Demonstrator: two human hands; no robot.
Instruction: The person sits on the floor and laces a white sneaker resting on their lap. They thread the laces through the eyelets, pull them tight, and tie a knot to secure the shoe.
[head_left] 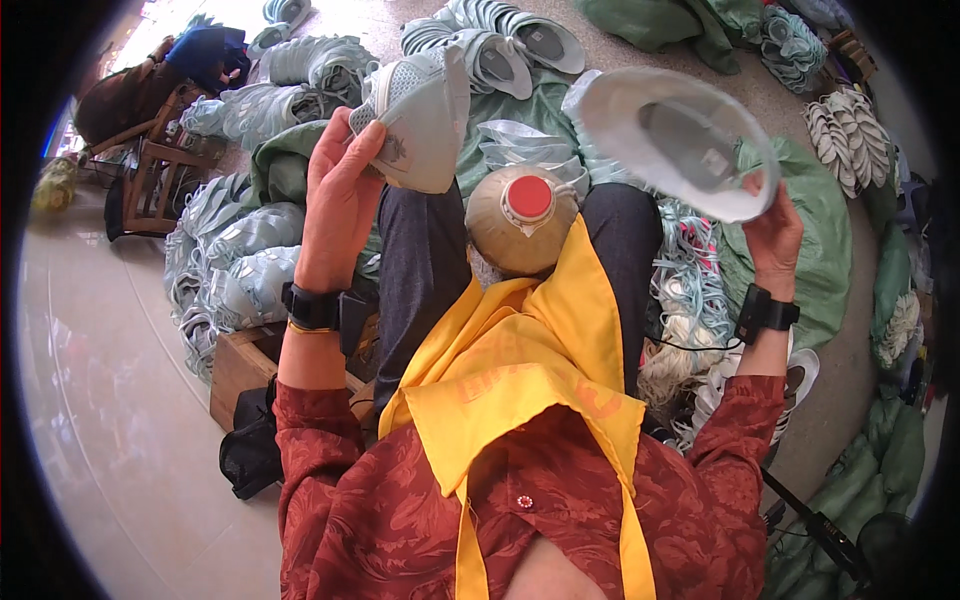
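My left hand point(338, 205) grips a pale grey shoe upper point(428, 125) by its perforated part, thumb on the near side and fingers behind. The piece is tilted up in front of my left knee. On the other side, my right hand point(775, 238) pinches the edge of a second shoe upper point(685, 145). That one is turned so its open oval underside shows, with a grey lining and a small white label inside. Both uppers are held in the air, apart from each other. Between my knees stands a tan, rounded jug point(490, 232) with a red cap point(529, 197).
Stacked shoe uppers point(320, 65) lie in rows ahead and at left, partly on green sacking point(540, 110). Tangled laces point(690, 260) and more uppers lie by my right leg. A wooden box point(238, 375) sits at my left, a wooden chair point(160, 185) farther off.
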